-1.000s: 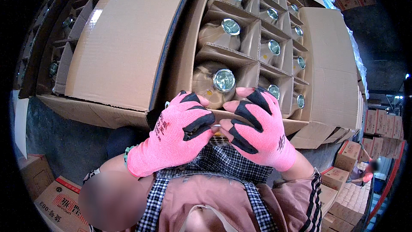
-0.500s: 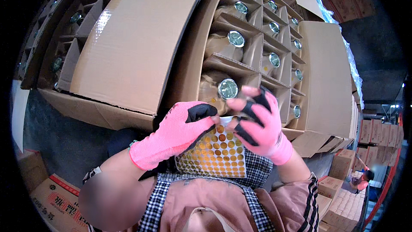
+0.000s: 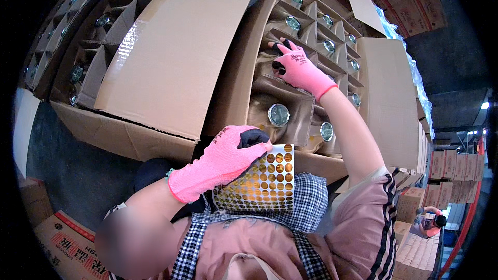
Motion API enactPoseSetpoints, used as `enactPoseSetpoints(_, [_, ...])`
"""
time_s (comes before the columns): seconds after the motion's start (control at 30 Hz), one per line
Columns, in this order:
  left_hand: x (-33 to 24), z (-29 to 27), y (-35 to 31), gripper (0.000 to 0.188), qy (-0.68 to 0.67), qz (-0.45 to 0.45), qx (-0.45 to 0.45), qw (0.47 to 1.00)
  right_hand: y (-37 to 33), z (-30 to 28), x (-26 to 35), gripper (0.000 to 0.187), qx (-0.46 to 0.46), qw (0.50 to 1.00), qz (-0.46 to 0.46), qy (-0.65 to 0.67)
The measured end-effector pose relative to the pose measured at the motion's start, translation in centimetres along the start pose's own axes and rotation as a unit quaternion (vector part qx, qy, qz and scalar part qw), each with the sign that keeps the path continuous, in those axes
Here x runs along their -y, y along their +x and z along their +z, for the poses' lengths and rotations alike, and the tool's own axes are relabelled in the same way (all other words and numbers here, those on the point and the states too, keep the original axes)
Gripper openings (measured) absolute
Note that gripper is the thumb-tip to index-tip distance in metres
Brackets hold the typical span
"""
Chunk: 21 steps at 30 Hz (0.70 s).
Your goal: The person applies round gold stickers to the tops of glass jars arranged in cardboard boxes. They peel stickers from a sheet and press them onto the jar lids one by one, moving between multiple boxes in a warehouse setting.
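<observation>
Sticker sheet (image 3: 262,184): a sheet of round gold stickers in rows, held flat against the person's chest, over the checked shirt (image 3: 306,205), low in the middle of the view.
Left hand (image 3: 223,161): in a pink glove with black fingertips; the fingers are curled over the upper left edge of the sticker sheet and grip it, the thumb tip lying at the sheet's top corner.
Nearest bottles: two wrapped in brownish plastic lie in the lowest cells of the open carton just above the sheet; one round silver cap (image 3: 278,114) faces the camera, a second cap (image 3: 326,131) sits to its right, partly behind the right forearm.
Right hand (image 3: 295,67): same pink glove, arm stretched up and away from the body; the fingers are bent and pressed close together onto a bottle top in a higher cell. Whether a sticker is under the fingertips cannot be told.
Open carton (image 3: 244,72): brown cardboard, divided by card partitions into cells, each with a capped bottle; more caps show in the rows above the right hand.
Carton flap (image 3: 171,57): broad and plain, lying to the left of the cells.
Further cartons (image 3: 88,46): to the far left, more divided boxes with bottle caps.
Background right: stacked closed boxes (image 3: 459,173) and another person (image 3: 430,220) crouched low, well apart.
</observation>
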<state>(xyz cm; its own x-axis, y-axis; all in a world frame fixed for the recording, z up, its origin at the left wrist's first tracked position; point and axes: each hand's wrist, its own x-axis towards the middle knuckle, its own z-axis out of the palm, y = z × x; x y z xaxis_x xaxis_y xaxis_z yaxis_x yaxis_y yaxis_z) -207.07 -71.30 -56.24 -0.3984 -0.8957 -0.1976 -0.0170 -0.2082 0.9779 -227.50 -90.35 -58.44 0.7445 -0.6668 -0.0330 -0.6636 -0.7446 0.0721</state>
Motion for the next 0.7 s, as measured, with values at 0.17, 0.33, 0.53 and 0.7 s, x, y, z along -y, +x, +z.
enactPoseSetpoints(0.17, [0.3,-0.2,0.2,0.027,-0.002,0.003,0.018,1.0,1.2,0.2,0.1,0.024,0.069,0.99,-0.031,-0.118])
enactPoseSetpoints(0.33, [-0.1,-0.4,-0.1,0.026,0.016,0.009,0.017,1.0,0.5,-0.3,0.4,0.029,-0.057,0.997,0.029,-0.034])
enactPoseSetpoints(0.53, [0.3,-0.7,-0.3,0.023,0.018,0.055,-0.04,0.998,-4.5,-6.5,5.2,0.015,-0.267,0.82,0.221,0.455])
enactPoseSetpoints(0.7, [1.1,0.0,0.1,0.017,0.001,0.111,-0.081,0.991,-10.5,-9.6,13.0,0.032,-0.023,0.834,0.225,0.504])
